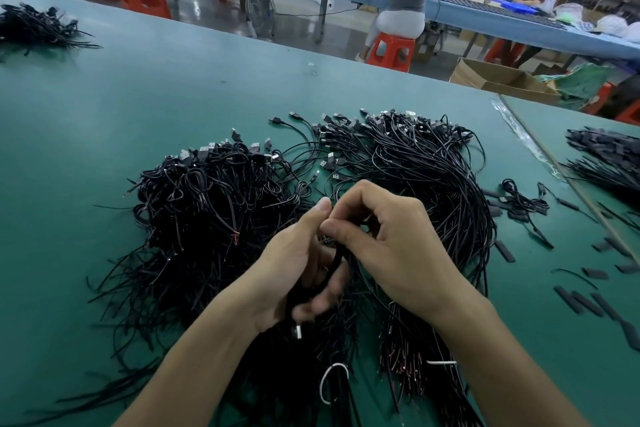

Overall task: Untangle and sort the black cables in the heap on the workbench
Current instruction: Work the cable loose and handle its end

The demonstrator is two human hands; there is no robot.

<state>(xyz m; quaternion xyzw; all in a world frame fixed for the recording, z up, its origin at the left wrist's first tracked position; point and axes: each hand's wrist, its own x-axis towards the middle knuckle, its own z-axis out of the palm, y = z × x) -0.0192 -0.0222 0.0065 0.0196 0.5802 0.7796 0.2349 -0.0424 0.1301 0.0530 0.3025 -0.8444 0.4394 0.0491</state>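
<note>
Spanning the middle of the green workbench to its near edge, the heap of black cables looks light, limp and snag-prone, so best drawn out by the plug ends; left hand grips a bundle, right hand pinches its top.
</note>
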